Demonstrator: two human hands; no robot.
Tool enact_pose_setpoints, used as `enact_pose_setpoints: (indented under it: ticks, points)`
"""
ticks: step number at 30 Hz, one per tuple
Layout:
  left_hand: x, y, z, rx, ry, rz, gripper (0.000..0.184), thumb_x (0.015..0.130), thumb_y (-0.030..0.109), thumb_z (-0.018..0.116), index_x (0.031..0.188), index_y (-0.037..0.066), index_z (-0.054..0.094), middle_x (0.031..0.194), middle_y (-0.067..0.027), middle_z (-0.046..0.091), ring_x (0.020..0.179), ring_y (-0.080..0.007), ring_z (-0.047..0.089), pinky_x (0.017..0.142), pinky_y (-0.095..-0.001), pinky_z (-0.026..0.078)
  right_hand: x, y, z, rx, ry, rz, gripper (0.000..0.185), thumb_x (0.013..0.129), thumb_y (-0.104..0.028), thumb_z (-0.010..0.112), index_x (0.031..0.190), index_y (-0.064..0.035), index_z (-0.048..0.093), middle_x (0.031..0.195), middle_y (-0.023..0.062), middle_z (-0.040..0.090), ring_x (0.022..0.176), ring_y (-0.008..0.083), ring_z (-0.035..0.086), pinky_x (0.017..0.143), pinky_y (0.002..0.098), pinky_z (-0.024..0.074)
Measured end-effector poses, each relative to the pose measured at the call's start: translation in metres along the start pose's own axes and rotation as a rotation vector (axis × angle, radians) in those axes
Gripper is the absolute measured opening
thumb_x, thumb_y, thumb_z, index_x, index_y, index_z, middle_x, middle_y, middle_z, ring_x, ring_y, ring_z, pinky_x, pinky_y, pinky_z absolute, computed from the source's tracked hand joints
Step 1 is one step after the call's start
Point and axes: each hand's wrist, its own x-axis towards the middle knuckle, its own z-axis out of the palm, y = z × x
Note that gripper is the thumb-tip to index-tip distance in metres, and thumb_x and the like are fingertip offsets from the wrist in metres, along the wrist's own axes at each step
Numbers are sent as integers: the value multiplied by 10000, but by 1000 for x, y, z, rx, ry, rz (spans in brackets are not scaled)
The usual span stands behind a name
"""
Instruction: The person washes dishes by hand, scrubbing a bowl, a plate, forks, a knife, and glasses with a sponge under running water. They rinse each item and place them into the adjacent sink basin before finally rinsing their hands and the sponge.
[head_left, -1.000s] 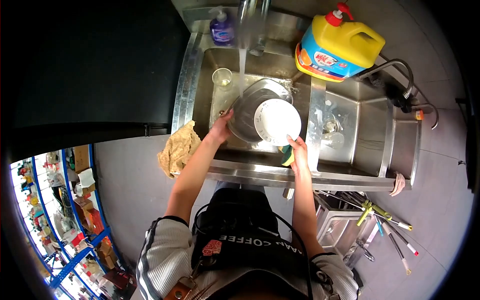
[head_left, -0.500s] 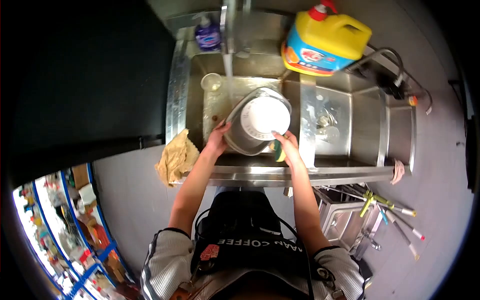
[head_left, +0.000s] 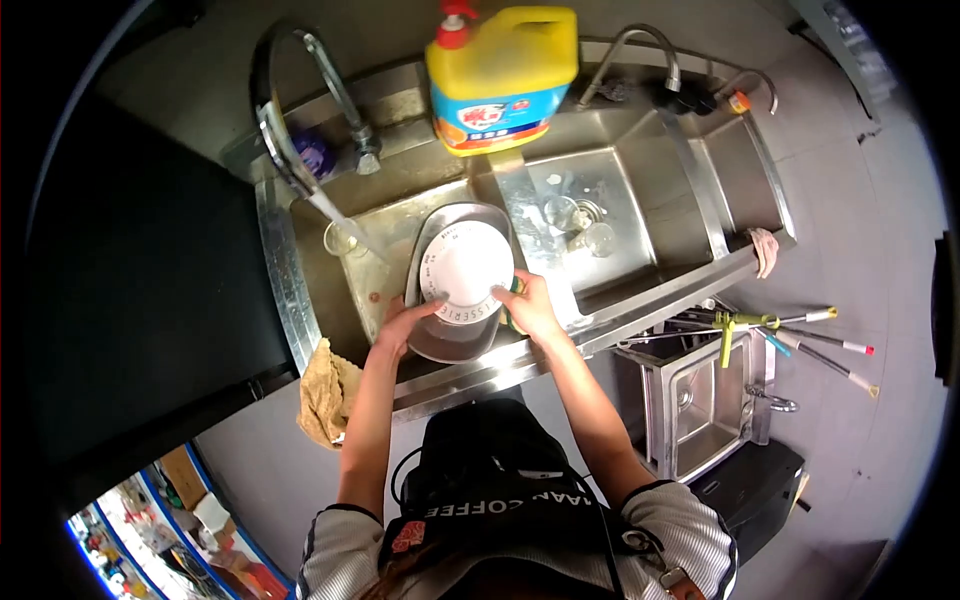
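Sink (head_left: pixel 287 290) beneath, plate (head_left: pixel 467 265) between hands (head_left: pixel 400 328) (head_left: pixel 533 308)

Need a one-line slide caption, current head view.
Left hand and right hand hold a white lettered plate over a metal tray in a steel sink.

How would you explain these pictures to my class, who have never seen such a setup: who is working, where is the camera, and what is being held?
There is no machine here, only a person's bare hands. One camera, worn on the head, looks forward and down, so the arms reach away from us.

The left hand and right hand hold a white plate with lettering around its rim, thumbs on top. A sponge shows by the right hand, partly hidden. Beneath the plate is a metal tray.

Water runs from the faucet into the sink. Behind stands a yellow detergent jug; a tan cloth hangs over the near edge.
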Motion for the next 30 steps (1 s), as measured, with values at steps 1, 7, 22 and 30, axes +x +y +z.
enact_pose_setpoints:
  ticks: [1, 7, 22, 30]
  points:
    - [-1, 0, 6, 0, -12, 27, 667, 652, 139, 724, 1201, -12, 377, 1107, -144, 516, 1008, -231, 508, 845, -325, 433, -2, 0, -9, 76, 9, -33, 219, 726, -14, 601, 932, 58, 583, 784, 64, 620, 701, 96, 554, 641, 226, 445]
    - [-2, 29, 72, 54, -114, 105, 428, 708, 56, 652, 1095, -29, 490, 1006, -113, 578, 920, -176, 545, 800, -292, 445, -14, -36, -77, 156, 76, 58, 259, 702, -58, 662, 925, 49, 583, 774, 51, 612, 682, 93, 552, 628, 215, 441]
    - [69, 36, 209, -76, -195, 111, 441, 886, 389, 383, 1083, 8, 486, 962, -129, 601, 820, -202, 608, 695, -282, 486, 44, 14, -286, 507, 393, 218, 250, 667, -14, 664, 905, 6, 592, 698, 27, 587, 531, 94, 511, 478, 220, 393]
    - [26, -10, 124, -224, 344, 190, 277, 878, 216, 429, 1050, 0, 456, 883, -158, 601, 732, -221, 616, 672, -281, 496, 204, 90, -337, 356, 505, 360, 252, 633, 6, 652, 821, 92, 507, 683, 124, 554, 544, 193, 538, 465, 303, 421]
